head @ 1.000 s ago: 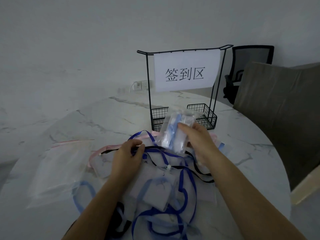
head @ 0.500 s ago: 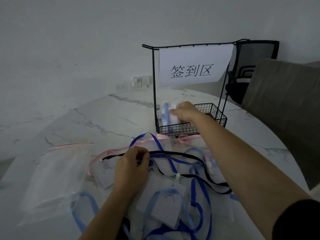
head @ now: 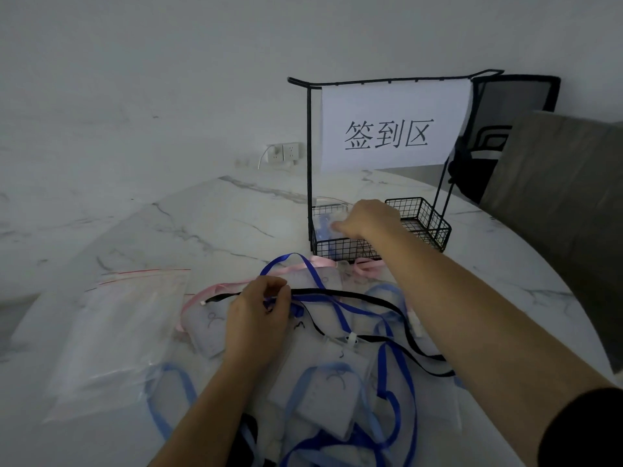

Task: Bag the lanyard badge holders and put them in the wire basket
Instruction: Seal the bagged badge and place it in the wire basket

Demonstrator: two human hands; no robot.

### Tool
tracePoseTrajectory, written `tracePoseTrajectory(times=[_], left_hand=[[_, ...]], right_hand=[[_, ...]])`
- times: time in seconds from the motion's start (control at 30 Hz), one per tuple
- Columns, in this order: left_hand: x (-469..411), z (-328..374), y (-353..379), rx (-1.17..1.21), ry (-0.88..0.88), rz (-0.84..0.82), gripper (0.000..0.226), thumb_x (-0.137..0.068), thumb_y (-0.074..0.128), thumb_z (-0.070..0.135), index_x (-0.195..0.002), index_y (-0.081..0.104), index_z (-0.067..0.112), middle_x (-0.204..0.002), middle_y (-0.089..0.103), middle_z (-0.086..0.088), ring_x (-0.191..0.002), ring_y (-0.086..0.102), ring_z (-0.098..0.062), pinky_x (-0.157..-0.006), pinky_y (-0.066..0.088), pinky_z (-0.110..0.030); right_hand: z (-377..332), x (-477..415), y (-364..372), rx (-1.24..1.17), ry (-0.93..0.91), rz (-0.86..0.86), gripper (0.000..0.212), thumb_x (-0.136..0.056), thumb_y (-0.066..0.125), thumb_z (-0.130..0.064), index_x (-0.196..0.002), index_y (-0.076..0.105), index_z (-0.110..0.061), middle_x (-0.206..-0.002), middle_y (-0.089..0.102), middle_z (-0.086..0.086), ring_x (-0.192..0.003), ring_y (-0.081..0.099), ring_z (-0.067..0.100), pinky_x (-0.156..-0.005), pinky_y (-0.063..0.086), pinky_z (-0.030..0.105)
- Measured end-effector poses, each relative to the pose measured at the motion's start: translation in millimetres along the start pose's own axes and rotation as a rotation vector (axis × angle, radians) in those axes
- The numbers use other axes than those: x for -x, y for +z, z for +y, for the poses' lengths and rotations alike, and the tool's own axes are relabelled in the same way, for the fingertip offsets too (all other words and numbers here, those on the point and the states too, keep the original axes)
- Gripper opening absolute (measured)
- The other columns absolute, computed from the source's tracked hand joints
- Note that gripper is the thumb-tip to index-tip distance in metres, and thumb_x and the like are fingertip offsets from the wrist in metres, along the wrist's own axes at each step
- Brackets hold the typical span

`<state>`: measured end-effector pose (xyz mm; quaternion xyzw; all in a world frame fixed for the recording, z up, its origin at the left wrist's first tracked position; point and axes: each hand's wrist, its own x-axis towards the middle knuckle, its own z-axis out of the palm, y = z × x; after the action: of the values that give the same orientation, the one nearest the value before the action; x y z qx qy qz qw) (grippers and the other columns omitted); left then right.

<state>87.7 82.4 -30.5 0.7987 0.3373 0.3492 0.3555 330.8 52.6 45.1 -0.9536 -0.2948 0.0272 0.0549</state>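
Observation:
A black wire basket stands at the back of the round marble table. My right hand reaches into its left end, fingers on a clear bag holding a blue lanyard badge holder that lies inside the basket. Whether the fingers still grip the bag is unclear. My left hand pinches a dark blue lanyard in the pile of badge holders with blue, black and pink straps in front of me.
Empty zip bags with red seal lines lie at the left. A white paper sign hangs from the basket's tall frame. A black mesh chair and a brown upholstered chair back stand at the right.
My right hand carried the bagged badge holder from above the pile forward and down into the basket's left end. My left hand stayed on the blue lanyard.

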Motion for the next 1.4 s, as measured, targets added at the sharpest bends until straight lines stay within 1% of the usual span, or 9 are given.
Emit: tracePoseTrajectory(times=[0.07, 0.17, 0.33, 0.47, 0.57, 0.83, 1.1, 1.33, 1.4], left_hand=[[-1.3, -0.6, -2.4, 0.059, -0.035, 0.032, 0.006, -0.096, 0.06, 0.024, -0.098, 0.066, 0.023, -0.088, 0.069, 0.01, -0.077, 0.065, -0.007, -0.067, 0.055, -0.024], [-6.2, -3.0, -5.8, 0.115, -0.078, 0.097, 0.01, -0.098, 0.056, 0.026, -0.097, 0.065, 0.022, -0.086, 0.068, 0.012, -0.081, 0.064, -0.007, -0.067, 0.049, -0.022], [-2.4, 2.7, -5.1, 0.198, -0.132, 0.174, 0.02, -0.1, 0.049, 0.021, -0.099, 0.067, 0.014, -0.092, 0.069, 0.002, -0.085, 0.062, -0.011, -0.065, 0.042, -0.02], [1.5, 5.0, -6.8, 0.193, -0.123, 0.188, 0.023, -0.101, 0.047, 0.02, -0.104, 0.067, 0.009, -0.096, 0.069, -0.002, -0.089, 0.062, -0.016, -0.067, 0.041, -0.018], [2.8, 5.6, -8.6, 0.163, -0.117, 0.185, 0.024, -0.102, 0.046, 0.023, -0.105, 0.067, 0.011, -0.093, 0.068, 0.001, -0.084, 0.059, -0.007, -0.064, 0.039, -0.017], [4.4, 9.8, -11.4, 0.137, -0.057, 0.091, 0.029, -0.104, 0.041, 0.034, -0.103, 0.066, 0.019, -0.096, 0.067, 0.009, -0.092, 0.06, -0.004, -0.07, 0.039, -0.012], [22.2, 33.6, -14.4, 0.362, 0.089, -0.339, 0.028, -0.088, 0.057, 0.042, -0.095, 0.076, 0.022, -0.096, 0.075, 0.005, -0.091, 0.07, -0.012, -0.073, 0.057, -0.026], [21.2, 34.7, -21.6, 0.755, -0.159, -0.301, 0.033, -0.075, 0.072, 0.04, -0.096, 0.079, 0.015, -0.107, 0.073, -0.014, -0.1, 0.065, -0.04, -0.086, 0.056, -0.044], [18.5, 33.0, -24.3, 0.863, -0.238, -0.262, 0.034, -0.073, 0.076, 0.038, -0.094, 0.078, 0.011, -0.11, 0.066, -0.014, -0.095, 0.06, -0.034, -0.083, 0.051, -0.037]], right_hand=[[8.1, 15.0, -5.1, -0.115, -0.062, 0.132, 0.057, -0.091, 0.049, -0.067, -0.085, 0.058, -0.011, -0.09, 0.063, 0.002, -0.082, 0.059, 0.022, -0.054, 0.034, 0.026], [13.5, 53.0, -4.9, -0.365, -0.296, 0.299, 0.031, -0.096, 0.055, -0.047, -0.101, 0.065, -0.018, -0.093, 0.062, -0.007, -0.08, 0.06, 0.009, -0.068, 0.047, 0.029], [24.1, 136.9, 6.9, -0.453, -0.546, -0.017, 0.028, -0.085, 0.066, -0.055, -0.09, 0.075, -0.029, -0.076, 0.066, -0.018, -0.07, 0.06, -0.003, -0.066, 0.048, 0.025], [33.9, 167.0, 19.1, -0.22, -0.543, -0.159, 0.058, -0.068, 0.064, -0.08, -0.1, 0.072, -0.032, -0.088, 0.065, -0.017, -0.077, 0.056, -0.003, -0.064, 0.047, 0.023], [35.3, 173.1, 29.1, -0.253, -0.53, -0.196, 0.052, -0.065, 0.071, -0.076, -0.09, 0.07, -0.031, -0.087, 0.064, -0.015, -0.08, 0.058, 0.001, -0.072, 0.054, 0.028], [55.3, 161.1, 32.5, -1.052, -0.368, 0.05, 0.03, -0.078, 0.075, -0.057, -0.083, 0.066, -0.028, -0.072, 0.068, -0.014, -0.059, 0.061, -0.003, -0.052, 0.046, 0.013], [56.3, 158.9, 28.6, -1.272, -0.242, 0.092, 0.036, -0.08, 0.072, -0.057, -0.084, 0.066, -0.021, -0.072, 0.072, -0.005, -0.068, 0.071, 0.011, -0.057, 0.054, 0.024], [51.5, 163.0, 22.9, -1.256, -0.302, -0.258, 0.077, -0.066, 0.029, -0.097, -0.094, 0.074, -0.041, -0.096, 0.076, -0.006, -0.093, 0.07, 0.012, -0.082, 0.046, 0.022], [49.3, 162.9, 23.6, -1.343, -0.301, -0.352, 0.083, -0.071, 0.032, -0.093, -0.088, 0.073, -0.023, -0.088, 0.074, -0.002, -0.088, 0.069, 0.017, -0.087, 0.048, 0.026]])
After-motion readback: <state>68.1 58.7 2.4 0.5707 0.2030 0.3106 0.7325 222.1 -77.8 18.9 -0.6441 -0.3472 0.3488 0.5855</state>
